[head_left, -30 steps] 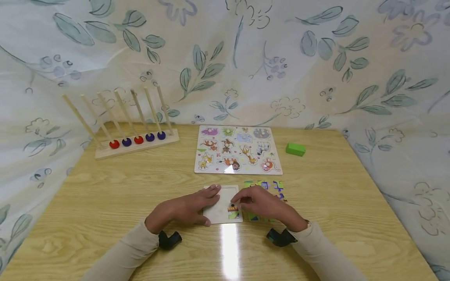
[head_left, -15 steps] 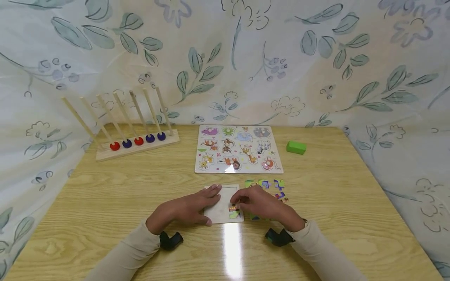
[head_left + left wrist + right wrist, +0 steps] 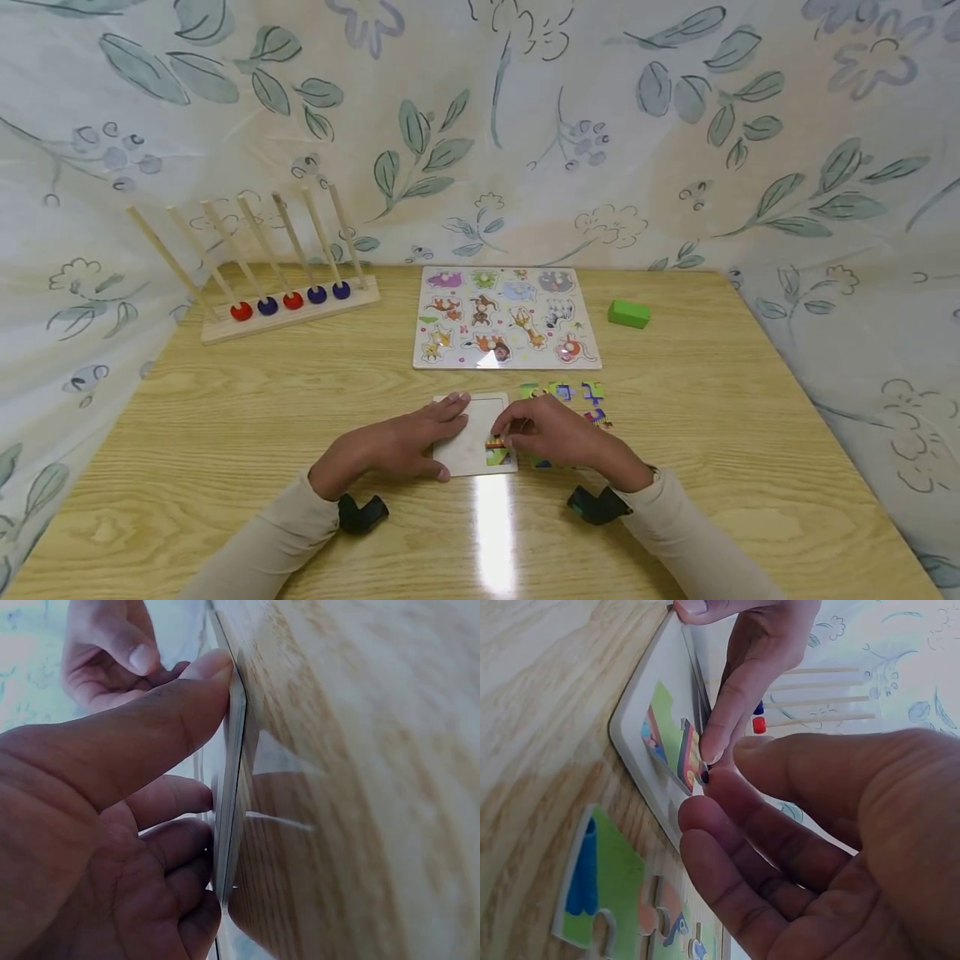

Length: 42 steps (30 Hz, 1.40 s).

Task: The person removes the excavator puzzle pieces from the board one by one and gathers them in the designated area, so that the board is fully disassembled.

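A shallow white puzzle tray (image 3: 461, 454) lies on the table, with a green, yellow and red jigsaw piece (image 3: 497, 456) at its lower right. My left hand (image 3: 408, 437) rests across the tray's left side, fingers spread over it and thumb at the near edge. In the left wrist view, that thumb (image 3: 150, 735) touches the tray's rim (image 3: 234, 750). My right hand (image 3: 551, 433) is bent over the tray's right edge. In the right wrist view, its index fingertip touches the dark knob of the jigsaw piece (image 3: 664, 742), the thumb (image 3: 802, 769) standing slightly off.
Several loose jigsaw pieces (image 3: 592, 392) lie right of the tray, partly under my right hand. Behind is an animal peg puzzle board (image 3: 468, 358). A green block (image 3: 629, 314) stands to its right. A wooden peg stand (image 3: 300, 314) with red and blue beads is back left.
My right fingertips have shifted slightly over the piece's dark knob, covering more of it. The left hand stays on the tray; the head view has shifted a little.
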Tool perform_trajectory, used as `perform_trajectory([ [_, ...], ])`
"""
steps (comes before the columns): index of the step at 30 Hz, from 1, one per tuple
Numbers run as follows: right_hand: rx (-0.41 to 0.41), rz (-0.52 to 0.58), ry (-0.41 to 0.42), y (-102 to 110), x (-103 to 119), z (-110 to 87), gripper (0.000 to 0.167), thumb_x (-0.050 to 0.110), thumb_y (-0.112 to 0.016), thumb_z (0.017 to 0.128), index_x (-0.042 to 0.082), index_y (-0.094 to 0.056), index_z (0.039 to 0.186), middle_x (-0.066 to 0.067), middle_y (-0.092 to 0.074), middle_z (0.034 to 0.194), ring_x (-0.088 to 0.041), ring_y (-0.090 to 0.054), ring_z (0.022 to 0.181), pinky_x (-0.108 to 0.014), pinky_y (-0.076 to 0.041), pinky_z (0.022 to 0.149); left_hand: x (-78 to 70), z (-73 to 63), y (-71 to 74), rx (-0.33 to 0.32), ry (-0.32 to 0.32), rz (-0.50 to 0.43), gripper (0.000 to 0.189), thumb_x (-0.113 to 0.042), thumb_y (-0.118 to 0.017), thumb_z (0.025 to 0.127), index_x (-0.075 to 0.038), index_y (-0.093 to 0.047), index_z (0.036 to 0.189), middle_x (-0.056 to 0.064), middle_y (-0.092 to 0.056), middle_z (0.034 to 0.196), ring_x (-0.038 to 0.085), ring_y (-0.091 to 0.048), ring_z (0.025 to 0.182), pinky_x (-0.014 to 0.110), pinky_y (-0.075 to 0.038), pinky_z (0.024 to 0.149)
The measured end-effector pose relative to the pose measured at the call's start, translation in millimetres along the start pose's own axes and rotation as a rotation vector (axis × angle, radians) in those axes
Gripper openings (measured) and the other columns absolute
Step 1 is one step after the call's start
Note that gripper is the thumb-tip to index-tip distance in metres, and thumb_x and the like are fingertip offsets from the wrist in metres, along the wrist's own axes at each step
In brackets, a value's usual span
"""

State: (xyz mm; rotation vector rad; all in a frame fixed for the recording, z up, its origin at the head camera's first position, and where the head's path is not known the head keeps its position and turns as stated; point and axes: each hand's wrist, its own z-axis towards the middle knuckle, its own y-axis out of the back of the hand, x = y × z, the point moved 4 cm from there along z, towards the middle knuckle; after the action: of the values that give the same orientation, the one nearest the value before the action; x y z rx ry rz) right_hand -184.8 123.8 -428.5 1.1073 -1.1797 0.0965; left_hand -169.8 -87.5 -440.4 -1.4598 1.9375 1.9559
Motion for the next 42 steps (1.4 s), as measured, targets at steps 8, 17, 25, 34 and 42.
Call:
perform_trajectory([
  [8, 0.000, 0.021, 0.015, 0, 1, -0.4, 0.021, 0.000, -0.063, 0.093, 0.006, -0.068, 0.113, -0.003, -0.067, 0.106, -0.012, -0.063, 0.087, -0.027, -0.053, 0.075, -1.6, 0.6, -0.1, -0.001, 0.002, 0.000, 0.076, -0.022, -0.070, 0.091, 0.005, -0.029, 0.150, 0.014, -0.007, 0.161, 0.029, -0.002, 0.147, 0.047, -0.016, 0.115],
  [17, 0.005, 0.031, -0.003, -2, -2, 2.2, 0.026, 0.000, -0.062, 0.094, 0.001, -0.066, 0.120, -0.002, -0.067, 0.102, -0.010, -0.061, 0.085, -0.027, -0.051, 0.070, -1.0, 0.1, -0.5, 0.000, 0.005, 0.010, 0.075, -0.023, -0.069, 0.091, 0.004, -0.030, 0.150, 0.014, -0.006, 0.161, 0.029, -0.002, 0.147, 0.047, -0.016, 0.115],
  [25, 0.027, 0.049, -0.015, -6, -4, 4.1, 0.015, 0.005, -0.064, 0.094, 0.007, -0.073, 0.106, 0.004, -0.069, 0.096, -0.005, -0.058, 0.078, -0.024, -0.049, 0.064, -2.0, 1.5, -0.7, 0.003, -0.001, 0.014, 0.075, -0.023, -0.069, 0.092, 0.005, -0.030, 0.149, 0.014, -0.007, 0.161, 0.029, -0.002, 0.147, 0.047, -0.017, 0.115],
  [34, 0.022, 0.051, 0.032, -8, -5, 2.8, 0.019, 0.003, -0.060, 0.095, 0.003, -0.073, 0.109, -0.001, -0.070, 0.104, -0.006, -0.062, 0.087, -0.024, -0.051, 0.071, -0.9, 0.7, -1.1, 0.006, 0.006, 0.020, 0.076, -0.023, -0.069, 0.092, 0.005, -0.029, 0.150, 0.015, -0.007, 0.161, 0.030, -0.003, 0.147, 0.048, -0.017, 0.115],
  [42, -0.033, 0.038, 0.034, 1, -7, -5.8, 0.021, 0.001, -0.060, 0.095, 0.000, -0.072, 0.113, -0.005, -0.070, 0.107, -0.012, -0.064, 0.095, -0.026, -0.053, 0.078, -1.5, 2.1, -1.2, 0.006, 0.004, 0.023, 0.076, -0.022, -0.070, 0.091, 0.005, -0.029, 0.149, 0.016, -0.008, 0.161, 0.031, -0.002, 0.147, 0.048, -0.016, 0.115],
])
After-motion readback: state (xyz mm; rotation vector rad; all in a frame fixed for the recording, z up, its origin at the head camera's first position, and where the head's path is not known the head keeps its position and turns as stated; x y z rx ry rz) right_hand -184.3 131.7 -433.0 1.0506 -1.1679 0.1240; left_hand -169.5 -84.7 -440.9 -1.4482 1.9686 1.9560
